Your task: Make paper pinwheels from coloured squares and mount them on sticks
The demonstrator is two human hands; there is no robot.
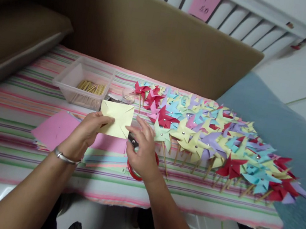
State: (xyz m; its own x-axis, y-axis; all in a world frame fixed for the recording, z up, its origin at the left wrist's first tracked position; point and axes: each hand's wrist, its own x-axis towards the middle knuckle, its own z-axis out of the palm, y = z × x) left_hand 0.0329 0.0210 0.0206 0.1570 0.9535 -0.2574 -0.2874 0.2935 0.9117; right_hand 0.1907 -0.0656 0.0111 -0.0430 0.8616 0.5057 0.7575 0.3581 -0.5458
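A pale yellow paper square (119, 118) with slits running in from its corners is pinched between the thumb and fingers of my left hand (87, 129). My right hand (143, 148) is at the paper's right side, fingers apart, with a fingertip at the lower right corner. Beneath that hand lie scissors with red handles (134, 174), partly covered by it. Pink paper sheets (58, 130) are stacked under and left of my left hand. Blue and orange paper strips (107, 160) lie just below the yellow square.
A clear plastic box (66, 78) of short wooden sticks (91, 87) stands behind my left hand, beside a small round clear container (128, 95). Several colourful paper pinwheels (210, 139) on sticks cover the right of the striped cloth (4, 144). A brown board (154, 36) rises behind.
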